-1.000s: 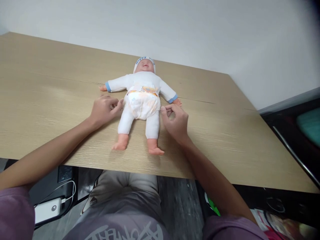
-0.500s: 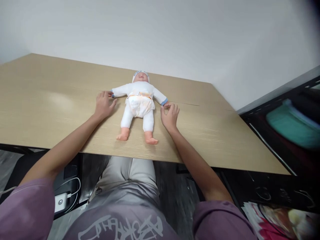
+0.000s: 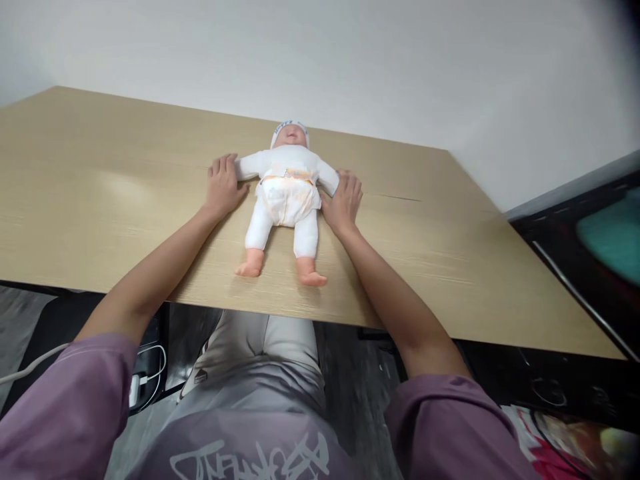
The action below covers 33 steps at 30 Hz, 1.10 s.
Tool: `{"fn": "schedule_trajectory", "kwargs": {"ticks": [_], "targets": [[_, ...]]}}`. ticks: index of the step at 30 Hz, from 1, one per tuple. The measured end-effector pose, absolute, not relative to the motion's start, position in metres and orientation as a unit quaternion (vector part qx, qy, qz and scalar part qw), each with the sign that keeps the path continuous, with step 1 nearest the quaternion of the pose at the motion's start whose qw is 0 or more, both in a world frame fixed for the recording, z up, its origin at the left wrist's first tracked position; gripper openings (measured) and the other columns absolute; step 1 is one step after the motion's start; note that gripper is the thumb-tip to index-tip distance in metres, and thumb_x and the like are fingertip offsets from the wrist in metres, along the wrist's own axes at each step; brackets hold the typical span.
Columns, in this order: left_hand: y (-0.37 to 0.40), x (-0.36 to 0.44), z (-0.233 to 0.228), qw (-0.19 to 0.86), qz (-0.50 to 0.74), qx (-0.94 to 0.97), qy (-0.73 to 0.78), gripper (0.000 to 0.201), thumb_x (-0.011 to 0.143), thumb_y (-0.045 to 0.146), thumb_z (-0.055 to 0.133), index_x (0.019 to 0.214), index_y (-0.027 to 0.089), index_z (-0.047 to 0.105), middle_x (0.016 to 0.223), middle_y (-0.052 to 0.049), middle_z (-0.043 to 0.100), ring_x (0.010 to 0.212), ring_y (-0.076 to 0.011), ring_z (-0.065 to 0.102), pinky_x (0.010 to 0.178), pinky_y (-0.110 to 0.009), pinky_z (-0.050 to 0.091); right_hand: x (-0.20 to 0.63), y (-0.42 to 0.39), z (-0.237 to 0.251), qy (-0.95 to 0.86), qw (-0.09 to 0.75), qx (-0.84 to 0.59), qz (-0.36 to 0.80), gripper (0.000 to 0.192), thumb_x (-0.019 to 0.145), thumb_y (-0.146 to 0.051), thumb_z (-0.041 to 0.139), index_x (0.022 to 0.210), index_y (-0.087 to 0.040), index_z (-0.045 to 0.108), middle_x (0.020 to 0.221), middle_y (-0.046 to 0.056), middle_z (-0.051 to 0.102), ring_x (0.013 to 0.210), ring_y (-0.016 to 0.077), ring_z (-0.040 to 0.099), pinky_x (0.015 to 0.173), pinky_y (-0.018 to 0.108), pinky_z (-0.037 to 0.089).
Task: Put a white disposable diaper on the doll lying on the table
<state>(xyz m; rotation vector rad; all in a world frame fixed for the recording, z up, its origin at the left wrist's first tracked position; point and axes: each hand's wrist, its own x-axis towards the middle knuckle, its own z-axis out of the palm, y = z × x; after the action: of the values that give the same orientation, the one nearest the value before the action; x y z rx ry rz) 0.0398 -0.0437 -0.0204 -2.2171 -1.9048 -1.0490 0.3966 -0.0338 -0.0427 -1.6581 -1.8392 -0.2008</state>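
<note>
A baby doll (image 3: 286, 193) in a white suit, a printed nappy and a white cap lies on its back on the wooden table (image 3: 100, 193), head away from me. My left hand (image 3: 223, 185) lies flat over the end of the doll's left-side arm, fingers spread. On the other side, my right hand (image 3: 344, 201) rests flat over the doll's other arm end, fingers apart. Both of the doll's own hands are hidden under mine. Its bare feet point toward the near edge.
A white wall stands behind the table. A dark shelf with a teal object (image 3: 607, 233) is at the right. Below the near edge, a white charger with a cable (image 3: 145, 380) sits at the left.
Both hands moved up from beside the doll's hips to its arm ends and flattened over them. The view shifted a little.
</note>
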Motion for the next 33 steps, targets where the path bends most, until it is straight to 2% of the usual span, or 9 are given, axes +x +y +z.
{"fn": "schedule_trajectory", "kwargs": {"ticks": [4,7,9,13,15,19,25,28,33], "targets": [[-0.007,0.049,-0.018,0.005,-0.342,-0.719,-0.604,0.076,0.099,0.062,0.08,0.156,0.015,0.061,0.164,-0.023,0.063,0.158,-0.0455,0.047,0.132,-0.059,0.03,0.401,-0.004,-0.046,-0.713,0.315,-0.621,-0.082,0.06,0.111,-0.037,0.061,0.166,-0.017,0.048,0.165,0.025,0.059,0.154,0.0419,0.05,0.13,0.062,0.039],[0.015,0.052,-0.016,0.001,-0.319,-0.742,-0.59,0.081,0.111,0.076,0.053,0.151,0.007,0.065,0.135,-0.016,0.075,0.156,-0.0363,0.049,0.127,-0.052,0.029,0.404,0.013,-0.047,-0.714,0.303,-0.624,-0.091,0.052,0.11,-0.037,0.062,0.158,-0.018,0.054,0.154,0.024,0.065,0.145,0.044,0.055,0.125,0.065,0.041],[0.024,0.054,-0.016,0.001,-0.306,-0.751,-0.585,0.079,0.111,0.076,0.052,0.147,0.007,0.067,0.126,-0.014,0.077,0.154,-0.0366,0.051,0.125,-0.052,0.03,0.406,0.023,-0.049,-0.715,0.294,-0.627,-0.097,0.044,0.109,-0.036,0.062,0.149,-0.017,0.059,0.143,0.023,0.07,0.138,0.0445,0.059,0.121,0.067,0.042],[0.028,0.059,-0.016,-0.006,-0.301,-0.738,-0.604,0.063,0.093,0.058,0.087,0.137,0.017,0.07,0.14,-0.021,0.075,0.145,-0.0501,0.055,0.125,-0.063,0.034,0.407,0.033,-0.052,-0.717,0.288,-0.628,-0.093,0.032,0.109,-0.034,0.061,0.136,-0.017,0.063,0.127,0.02,0.072,0.127,0.043,0.064,0.114,0.065,0.047],[0.025,0.061,-0.017,-0.019,-0.298,-0.734,-0.611,0.063,0.093,0.056,0.087,0.139,0.017,0.069,0.142,-0.023,0.073,0.146,-0.0534,0.054,0.126,-0.065,0.033,0.407,0.034,-0.053,-0.714,0.292,-0.63,-0.088,0.03,0.108,-0.033,0.063,0.133,-0.017,0.064,0.124,0.02,0.072,0.124,0.0423,0.065,0.111,0.063,0.049],[0.017,0.063,-0.018,-0.032,-0.299,-0.723,-0.622,0.067,0.098,0.065,0.078,0.142,0.016,0.067,0.14,-0.026,0.071,0.149,-0.057,0.053,0.128,-0.067,0.031,0.406,0.029,-0.052,-0.71,0.302,-0.631,-0.082,0.027,0.108,-0.032,0.064,0.131,-0.017,0.064,0.124,0.02,0.074,0.122,0.0408,0.066,0.109,0.06,0.051],[-0.007,0.063,-0.02,-0.01,-0.311,-0.72,-0.621,0.062,0.093,0.067,0.079,0.135,0.022,0.07,0.132,-0.024,0.075,0.138,-0.0538,0.056,0.122,-0.064,0.036,0.401,0.006,-0.044,-0.704,0.309,-0.637,-0.062,0.029,0.105,-0.029,0.064,0.131,-0.016,0.066,0.126,0.02,0.076,0.121,0.0396,0.066,0.109,0.056,0.05],[-0.031,0.065,-0.017,-0.008,-0.314,-0.714,-0.626,0.059,0.092,0.06,0.08,0.134,0.02,0.07,0.131,-0.024,0.075,0.136,-0.0534,0.058,0.121,-0.063,0.036,0.397,-0.013,-0.039,-0.697,0.305,-0.646,-0.05,0.031,0.104,-0.026,0.063,0.133,-0.015,0.067,0.127,0.021,0.077,0.122,0.0384,0.065,0.109,0.053,0.048],[-0.086,0.067,-0.007,0.014,-0.275,-0.709,-0.649,0.055,0.096,0.048,0.071,0.141,0.016,0.069,0.135,-0.025,0.077,0.132,-0.0487,0.064,0.117,-0.058,0.042,0.39,-0.054,-0.032,-0.691,0.302,-0.656,-0.036,0.029,0.103,-0.025,0.063,0.129,-0.013,0.07,0.127,0.023,0.078,0.119,0.0377,0.065,0.107,0.049,0.046]]}}
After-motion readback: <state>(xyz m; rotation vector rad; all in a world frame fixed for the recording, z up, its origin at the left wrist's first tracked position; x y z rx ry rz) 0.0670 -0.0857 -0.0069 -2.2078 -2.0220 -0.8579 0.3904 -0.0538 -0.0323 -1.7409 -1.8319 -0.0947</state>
